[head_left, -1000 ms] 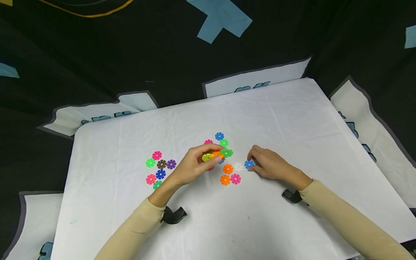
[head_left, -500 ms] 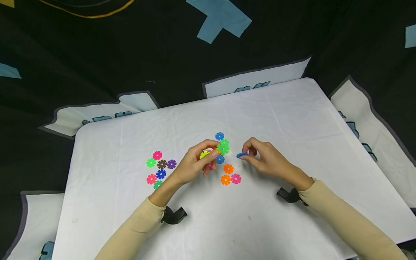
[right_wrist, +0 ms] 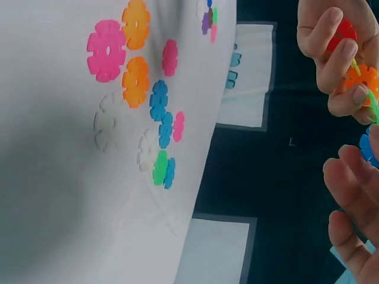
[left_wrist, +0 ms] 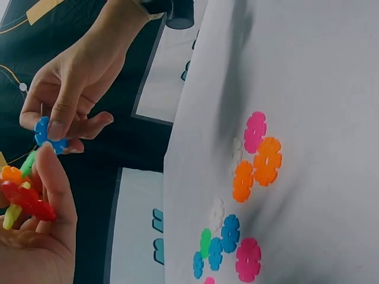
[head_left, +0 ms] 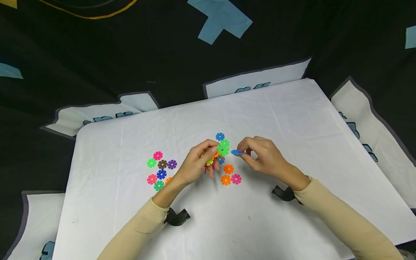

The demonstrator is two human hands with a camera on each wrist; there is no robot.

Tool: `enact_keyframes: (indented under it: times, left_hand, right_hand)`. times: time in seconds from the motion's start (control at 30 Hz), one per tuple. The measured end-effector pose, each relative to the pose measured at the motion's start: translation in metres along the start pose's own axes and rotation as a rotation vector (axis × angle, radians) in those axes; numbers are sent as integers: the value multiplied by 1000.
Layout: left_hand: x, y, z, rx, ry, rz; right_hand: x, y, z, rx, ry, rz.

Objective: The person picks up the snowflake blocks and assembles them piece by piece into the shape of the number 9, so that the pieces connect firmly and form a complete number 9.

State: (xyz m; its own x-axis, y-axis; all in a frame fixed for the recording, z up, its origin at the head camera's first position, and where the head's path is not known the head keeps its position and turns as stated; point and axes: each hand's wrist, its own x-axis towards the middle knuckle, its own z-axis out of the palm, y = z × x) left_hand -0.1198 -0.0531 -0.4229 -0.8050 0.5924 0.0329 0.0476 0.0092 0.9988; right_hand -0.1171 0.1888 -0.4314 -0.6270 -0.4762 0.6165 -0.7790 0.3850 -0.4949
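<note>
My left hand (head_left: 191, 164) holds a small chain of notched plastic snowflake discs over the table. In the left wrist view the chain shows a red disc (left_wrist: 37, 202), a yellow disc (left_wrist: 12, 216), an orange disc (left_wrist: 10, 174) and a green disc (left_wrist: 27, 165), slotted into one another at angles. My right hand (head_left: 268, 155) pinches a blue snowflake disc (head_left: 236, 152) between thumb and fingers, just right of the green end of the chain. In the right wrist view this blue disc (right_wrist: 366, 149) is partly hidden by the right fingers.
Loose discs lie on the white tablecloth (head_left: 260, 224): a left group around a brown disc (head_left: 162, 164), and orange discs (head_left: 225, 180) with a pink disc (head_left: 236, 179) near the middle. Beyond the hands lies another blue disc (head_left: 220, 136). Whitish clear discs (right_wrist: 106, 122) lie nearby.
My right hand has picked the blue disc up off the table and brought it left, close to the chain. My left hand has tilted the chain, turning the green disc's face to the head camera.
</note>
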Motion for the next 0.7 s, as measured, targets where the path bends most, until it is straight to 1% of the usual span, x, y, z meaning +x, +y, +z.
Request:
enact_keyframes:
  times: [0.07,0.13,0.23,0.43,0.53,0.7]
  left_hand:
    - [0,0,0,-4,17,8]
    - [1,0,1,-1,18,11]
    - [1,-1,3,2,-3,13]
    - [0,-1,2,-24,-27,10]
    - [-1,-1,1,-11,-39,7]
    - [-3,4,-1,41,-57,14]
  right_hand:
    - [0,0,0,23,14,-7]
    - [1,1,0,43,20,-16]
    - [2,0,1,32,21,-27]
    - [5,-3,1,17,41,-59]
    - [7,-3,1,25,47,-98]
    - [11,-2,3,74,71,-194]
